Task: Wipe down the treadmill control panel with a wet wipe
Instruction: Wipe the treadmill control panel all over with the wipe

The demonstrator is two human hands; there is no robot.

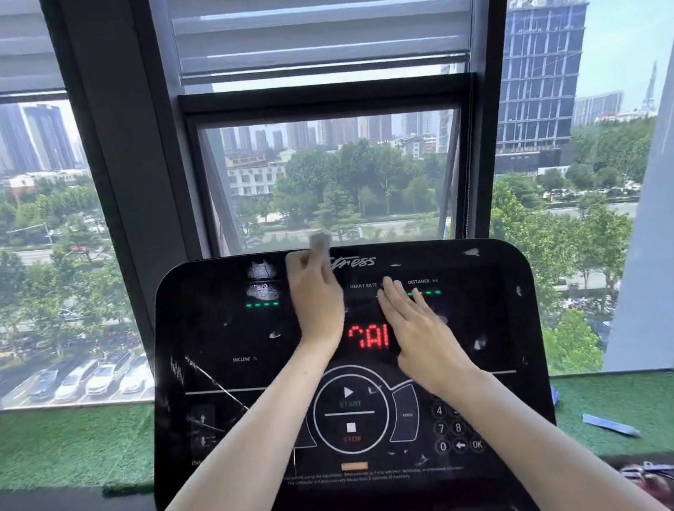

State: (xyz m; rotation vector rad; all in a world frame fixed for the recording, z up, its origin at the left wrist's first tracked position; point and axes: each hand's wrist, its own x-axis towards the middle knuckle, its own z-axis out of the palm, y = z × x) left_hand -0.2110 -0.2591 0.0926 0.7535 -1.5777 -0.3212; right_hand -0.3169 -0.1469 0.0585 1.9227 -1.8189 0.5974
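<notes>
Roughly upright wipe [319, 242], L hand [316, 297].

I count two hands of my own, one left hand [317, 302] and one right hand [418, 330], and a single wet wipe [319, 244]. There is one control panel [216, 339], and on it I count one red readout [368, 336], two rows of green dashes [262, 304], one START button [348, 393], one STOP button [351, 428] and six keypad keys [458, 427] showing beside my right arm. Ahead I count three window panes [336, 176] and three blinds [317, 17]. I see one blue wrapper [610, 424], and four parked cars [95, 376] that I can make out.
</notes>
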